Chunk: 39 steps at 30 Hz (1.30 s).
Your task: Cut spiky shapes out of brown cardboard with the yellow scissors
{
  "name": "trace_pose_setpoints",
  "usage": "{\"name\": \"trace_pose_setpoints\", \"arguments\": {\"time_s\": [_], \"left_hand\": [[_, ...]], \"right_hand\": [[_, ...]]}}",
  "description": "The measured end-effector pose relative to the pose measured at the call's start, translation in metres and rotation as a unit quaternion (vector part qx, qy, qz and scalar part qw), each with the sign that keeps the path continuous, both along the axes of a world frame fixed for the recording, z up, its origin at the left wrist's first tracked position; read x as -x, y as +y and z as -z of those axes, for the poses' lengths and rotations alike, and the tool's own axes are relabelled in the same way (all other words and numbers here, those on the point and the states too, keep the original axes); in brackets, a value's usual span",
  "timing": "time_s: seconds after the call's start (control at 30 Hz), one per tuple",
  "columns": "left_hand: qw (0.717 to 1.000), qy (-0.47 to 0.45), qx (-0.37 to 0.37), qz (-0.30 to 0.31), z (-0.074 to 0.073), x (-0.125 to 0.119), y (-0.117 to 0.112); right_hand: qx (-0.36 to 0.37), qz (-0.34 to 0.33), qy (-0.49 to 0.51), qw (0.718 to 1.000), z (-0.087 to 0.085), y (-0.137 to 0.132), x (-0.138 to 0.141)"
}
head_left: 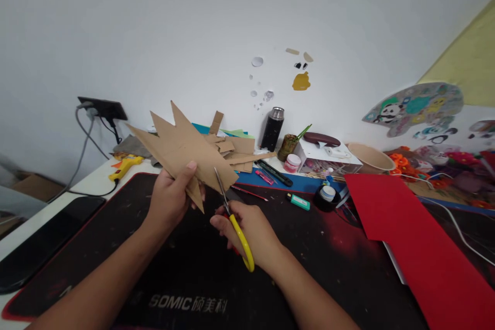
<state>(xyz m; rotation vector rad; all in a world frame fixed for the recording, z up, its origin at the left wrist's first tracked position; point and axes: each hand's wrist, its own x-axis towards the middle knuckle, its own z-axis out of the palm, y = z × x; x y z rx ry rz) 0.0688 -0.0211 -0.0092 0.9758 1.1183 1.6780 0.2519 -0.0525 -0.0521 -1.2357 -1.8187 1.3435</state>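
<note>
My left hand (170,197) grips a spiky piece of brown cardboard (181,147) from below, thumb on top, and holds it up above a black desk mat (116,247). Closed around the yellow handles of a pair of scissors (232,216) is my right hand (251,232). The scissor blades point up and touch the cardboard's lower right edge.
Cardboard scraps (232,149) lie behind. A red sheet (410,232) covers the mat's right side. A yellow glue gun (124,165), black flask (271,129), tape roll (327,197), craft knife (275,172), paper bowl (370,159) and a cable (460,227) crowd the back. A dark phone-like slab (42,237) lies left.
</note>
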Motion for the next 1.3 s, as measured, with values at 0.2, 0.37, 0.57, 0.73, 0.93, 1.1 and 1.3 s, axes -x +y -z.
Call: {"name": "trace_pose_setpoints", "arguments": {"time_s": [0.2, 0.37, 0.57, 0.73, 0.93, 1.1, 1.3], "left_hand": [[1.0, 0.022, 0.0, 0.007, 0.003, 0.003, 0.0], [0.997, 0.071, -0.008, 0.008, 0.006, 0.01, -0.002], [0.998, 0.069, -0.003, 0.007, 0.007, 0.01, 0.0], [0.999, 0.021, 0.026, 0.019, 0.008, 0.003, 0.002], [0.999, 0.01, 0.025, 0.03, 0.009, 0.003, 0.002], [0.999, 0.021, 0.023, 0.027, 0.012, 0.003, 0.003], [0.999, 0.039, 0.02, 0.025, 0.014, 0.003, 0.003]], "right_hand": [[-0.012, 0.001, -0.016, 1.0, 0.0, -0.002, 0.0], [-0.015, 0.0, -0.008, 1.0, 0.0, -0.001, -0.001], [0.004, 0.007, 0.017, 1.0, -0.004, -0.002, 0.001], [0.018, 0.021, 0.025, 0.999, -0.007, -0.003, 0.004], [-0.014, 0.024, 0.005, 1.0, -0.006, -0.002, 0.002], [-0.005, 0.028, -0.017, 0.999, -0.005, -0.001, 0.002], [0.004, 0.038, -0.026, 0.999, -0.005, 0.0, 0.002]]}}
